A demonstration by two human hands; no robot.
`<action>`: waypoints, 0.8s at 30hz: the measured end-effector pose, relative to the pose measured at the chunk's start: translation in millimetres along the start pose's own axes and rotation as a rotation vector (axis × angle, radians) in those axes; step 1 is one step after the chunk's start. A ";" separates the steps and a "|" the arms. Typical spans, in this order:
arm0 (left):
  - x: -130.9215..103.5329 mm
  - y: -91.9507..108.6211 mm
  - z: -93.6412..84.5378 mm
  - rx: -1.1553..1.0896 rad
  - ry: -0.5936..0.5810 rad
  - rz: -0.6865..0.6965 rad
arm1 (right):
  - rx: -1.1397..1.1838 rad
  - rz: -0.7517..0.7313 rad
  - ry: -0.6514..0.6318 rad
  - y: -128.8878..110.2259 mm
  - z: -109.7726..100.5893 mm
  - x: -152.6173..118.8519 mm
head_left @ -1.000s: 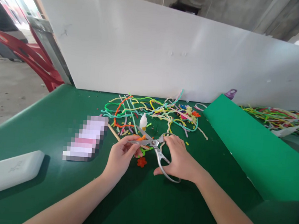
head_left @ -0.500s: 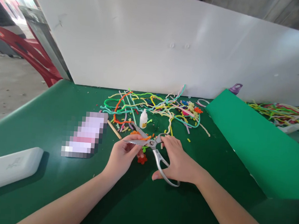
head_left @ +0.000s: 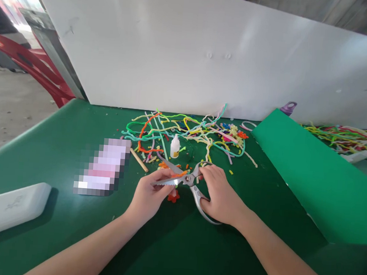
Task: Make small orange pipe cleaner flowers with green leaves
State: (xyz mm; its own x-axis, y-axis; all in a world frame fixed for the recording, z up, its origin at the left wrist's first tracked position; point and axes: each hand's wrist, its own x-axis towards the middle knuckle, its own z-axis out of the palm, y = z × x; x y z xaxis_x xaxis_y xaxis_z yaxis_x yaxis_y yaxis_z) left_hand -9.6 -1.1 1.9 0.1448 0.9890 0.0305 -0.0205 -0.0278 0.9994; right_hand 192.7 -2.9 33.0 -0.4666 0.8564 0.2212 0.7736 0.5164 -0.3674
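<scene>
My right hand [head_left: 219,191] grips the handles of large metal scissors [head_left: 202,201], thumb through the lower loop. Their blades are parted and point left, over my left hand [head_left: 152,194]. In that hand's closed fingers is an orange pipe cleaner [head_left: 180,174], which lies between the blades near the pivot. A red flower shape [head_left: 173,197] shows just below the left fingertips; whether they hold it too, I cannot tell. Orange fuzzy pieces [head_left: 164,165] rest on the table beyond the blades. A small white bottle [head_left: 175,147] stands upright behind the scissors.
Tangled coloured pipe cleaners [head_left: 190,129] spread over the back of the green table [head_left: 149,253]. To the left lie a blurred phone [head_left: 103,167], a wooden stick [head_left: 139,159] and a long white case [head_left: 12,209]. A green board [head_left: 320,178] lies right, before a white panel [head_left: 183,57].
The scissor blades have closed a little, with my right thumb moving up toward the fingers. My left hand keeps its grip on the orange pipe cleaner. The view has shifted slightly.
</scene>
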 end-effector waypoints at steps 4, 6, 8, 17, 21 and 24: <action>-1.9 3.4 2.5 -0.024 -0.040 -0.007 | -0.031 -0.012 -0.020 0.5 2.7 -0.5; -2.9 6.1 3.7 -0.049 -0.034 -0.007 | -0.006 0.000 -0.015 -1.5 3.2 -0.5; -3.4 7.8 4.4 -0.067 -0.032 -0.009 | 0.028 0.021 0.009 -3.9 3.4 -0.5; 0.3 -4.2 5.3 -0.418 -0.106 -0.095 | 0.130 0.116 -0.019 -5.0 5.1 0.1; 1.4 -3.4 5.3 -0.555 -0.165 -0.174 | 0.170 0.158 -0.046 -7.0 5.0 0.2; 2.0 -2.3 4.4 -0.626 -0.210 -0.205 | 0.165 0.167 -0.052 -8.5 4.2 0.0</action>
State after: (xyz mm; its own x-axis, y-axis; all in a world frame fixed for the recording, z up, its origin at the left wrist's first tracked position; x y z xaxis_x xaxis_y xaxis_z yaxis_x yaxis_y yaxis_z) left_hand -4.9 0.2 -0.3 0.3938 0.9146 -0.0919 -0.5308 0.3080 0.7895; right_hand 184.3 -7.4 32.3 -0.3625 0.9266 0.0997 0.7633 0.3566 -0.5387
